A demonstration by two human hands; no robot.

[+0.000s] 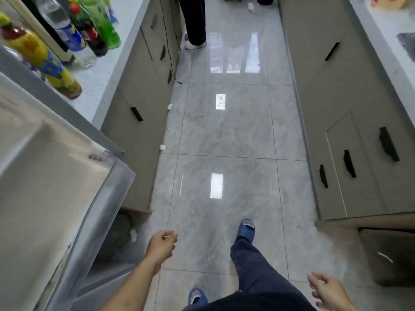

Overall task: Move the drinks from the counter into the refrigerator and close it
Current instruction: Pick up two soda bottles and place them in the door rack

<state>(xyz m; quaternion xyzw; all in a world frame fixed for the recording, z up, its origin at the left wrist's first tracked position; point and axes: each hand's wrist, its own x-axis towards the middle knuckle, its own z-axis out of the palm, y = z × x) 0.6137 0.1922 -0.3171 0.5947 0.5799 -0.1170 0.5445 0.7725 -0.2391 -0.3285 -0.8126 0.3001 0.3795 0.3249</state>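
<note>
Several drink bottles stand on the white counter (105, 70) at the upper left: a yellow one (42, 59) nearest, a clear one with a blue label (67, 34), a dark cola bottle (89, 32) and a green one (105, 25). The refrigerator door (51, 176) hangs open at the left, its inner side toward me. My left hand (161, 245) hangs low beside the door's edge, fingers loosely curled, holding nothing. My right hand (330, 292) is at the bottom right, fingers apart and empty.
Grey cabinets (143, 90) line both sides of a glossy tiled aisle (226, 135). Another person's dark trouser leg and white shoe (194, 41) stand at the far end. My own legs in blue slippers (246, 230) step forward. A cardboard box (390, 254) sits low right.
</note>
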